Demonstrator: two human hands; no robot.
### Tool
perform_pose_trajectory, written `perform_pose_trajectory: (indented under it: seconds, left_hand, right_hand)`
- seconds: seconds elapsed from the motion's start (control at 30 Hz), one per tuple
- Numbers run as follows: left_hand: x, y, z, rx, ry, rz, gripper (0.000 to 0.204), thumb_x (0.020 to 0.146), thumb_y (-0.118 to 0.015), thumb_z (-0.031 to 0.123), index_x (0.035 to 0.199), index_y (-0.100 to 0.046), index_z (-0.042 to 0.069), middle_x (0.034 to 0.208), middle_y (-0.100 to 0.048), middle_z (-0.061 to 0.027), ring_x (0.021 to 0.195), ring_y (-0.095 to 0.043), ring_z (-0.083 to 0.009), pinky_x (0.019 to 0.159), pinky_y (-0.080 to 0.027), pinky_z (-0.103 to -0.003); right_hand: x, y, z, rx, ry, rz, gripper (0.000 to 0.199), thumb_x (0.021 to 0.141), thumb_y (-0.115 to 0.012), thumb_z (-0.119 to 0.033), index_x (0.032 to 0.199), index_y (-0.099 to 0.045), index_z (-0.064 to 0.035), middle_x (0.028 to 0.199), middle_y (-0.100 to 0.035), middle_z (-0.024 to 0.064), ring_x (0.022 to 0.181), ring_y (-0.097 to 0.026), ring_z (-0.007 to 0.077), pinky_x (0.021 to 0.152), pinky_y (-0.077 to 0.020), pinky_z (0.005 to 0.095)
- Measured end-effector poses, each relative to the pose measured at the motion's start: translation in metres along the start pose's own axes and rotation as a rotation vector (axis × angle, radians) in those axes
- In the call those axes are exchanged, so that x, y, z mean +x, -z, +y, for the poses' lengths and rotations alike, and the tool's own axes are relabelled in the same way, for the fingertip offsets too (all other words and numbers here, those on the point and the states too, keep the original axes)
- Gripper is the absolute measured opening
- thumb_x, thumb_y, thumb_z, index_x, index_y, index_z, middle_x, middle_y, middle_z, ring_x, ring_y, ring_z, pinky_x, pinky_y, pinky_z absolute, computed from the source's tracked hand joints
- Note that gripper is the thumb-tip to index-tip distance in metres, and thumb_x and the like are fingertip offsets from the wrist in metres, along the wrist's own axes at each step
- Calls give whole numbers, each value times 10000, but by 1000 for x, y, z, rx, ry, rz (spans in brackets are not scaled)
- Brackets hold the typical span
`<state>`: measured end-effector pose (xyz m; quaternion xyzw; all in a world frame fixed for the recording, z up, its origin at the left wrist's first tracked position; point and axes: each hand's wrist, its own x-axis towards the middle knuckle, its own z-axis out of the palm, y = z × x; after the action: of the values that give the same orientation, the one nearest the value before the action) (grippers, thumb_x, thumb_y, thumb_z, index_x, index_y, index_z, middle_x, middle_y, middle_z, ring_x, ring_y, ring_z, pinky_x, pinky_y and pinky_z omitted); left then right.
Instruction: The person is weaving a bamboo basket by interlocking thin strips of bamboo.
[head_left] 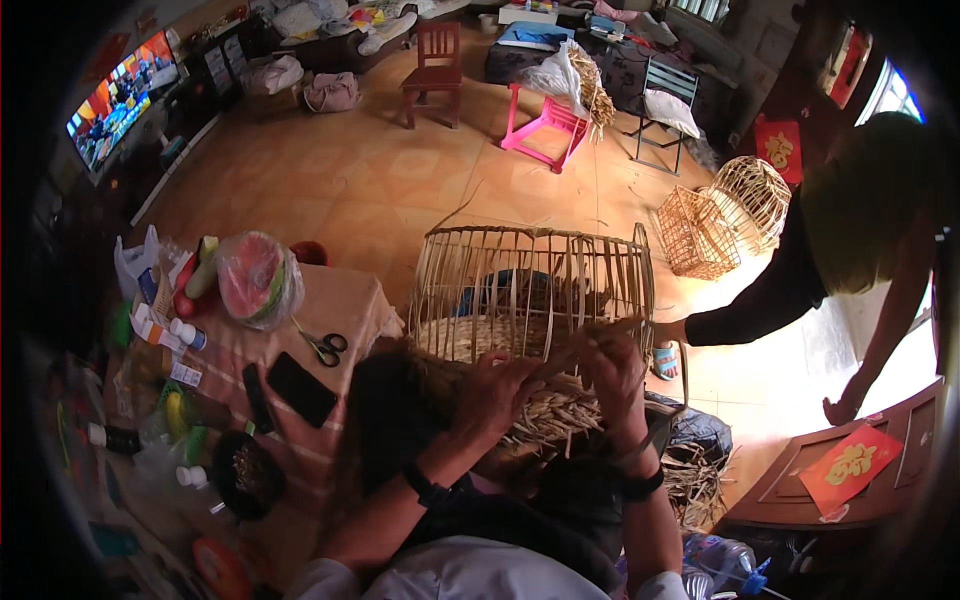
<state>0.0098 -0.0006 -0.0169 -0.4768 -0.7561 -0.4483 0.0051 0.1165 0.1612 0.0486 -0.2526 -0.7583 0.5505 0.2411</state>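
Tiled floor, daylight pouring in from the right, lit screen [122,100] far left. Going left to right from my end.

Cloth-covered bench [345,290] beside the wearer's left: melon [258,282] in clear plastic, scissors [328,350], black phone [301,390], dark bowl [240,475]. Scissors lie near the bench edge, on the basket side; I'd guess that's for easy reach.

Center: the basket [460,340], directly in front of the wearer, bare ribs up, woven band low. I can't see what it rests on; I read it as kept close so both arms reach its near side. Frayed straw ends [555,410] stick out toward the wearer.

Left grip [505,385]: at the basket's near edge, fingers bent and close together. I can't tell whether they clamp anything; looks like a steadying hold. Right grip [610,365]: raised a bit higher, fingertips pinching a brown strip [565,355] that spans toward the left one, probably to keep it under control.

Beyond: pink stool [540,150] tipped over, straw bundle [592,90] draped on it, maybe using it as a rack. Loose straw [695,485] sits low, just right of the wearer. Two baskets [697,235] stand together on the floor, out of the way. Far right, a co-worker [865,220] bends over, hand [845,405] hanging above a wooden panel [770,495] with a red paper [850,468].
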Motion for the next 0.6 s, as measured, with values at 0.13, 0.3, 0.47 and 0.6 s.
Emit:
perform_pose_trajectory:
  seconds: [0.13, 0.3, 0.47, 0.6]
  left_hand:
    - [3, 1, 6, 118, -175, -26, 399, 915, -645, 148, 1293, -600, 26, 893, -675, -133, 921, -651, -309, 949, -474, -460]
    - [1, -7, 24, 750, -264, -193, 345, 950, -527, 177, 1228, -561, -25, 905, -620, -75, 899, -609, -219, 1075, -395, -458]
    - [5, -14, 33, 885, -174, -332, 368, 948, -517, 163, 1274, -556, -3, 951, -616, -89, 955, -607, -215, 1085, -388, -481]
    - [-16, -2, 32, 937, -318, -304, 329, 962, -509, 151, 1258, -572, 21, 1022, -616, -123, 1033, -604, -262, 1059, -415, -498]
  right_hand:
    - [29, 3, 4, 309, -274, -42, 297, 984, -617, -232, 829, -703, 7, 618, -601, -4, 549, -538, 89, 529, -427, 259]
    - [35, -7, 24, 453, -133, -126, 323, 994, -633, -292, 969, -663, 28, 807, -672, 47, 649, -583, 95, 584, -456, 286]
    - [37, -5, 26, -127, 215, -223, 149, 933, -617, -144, 939, -636, 4, 837, -629, 143, 740, -622, 288, 677, -507, 358]
    - [27, -19, 15, -745, 504, -107, 167, 879, -647, -160, 815, -624, -7, 782, -603, 182, 689, -636, 360, 604, -483, 438]
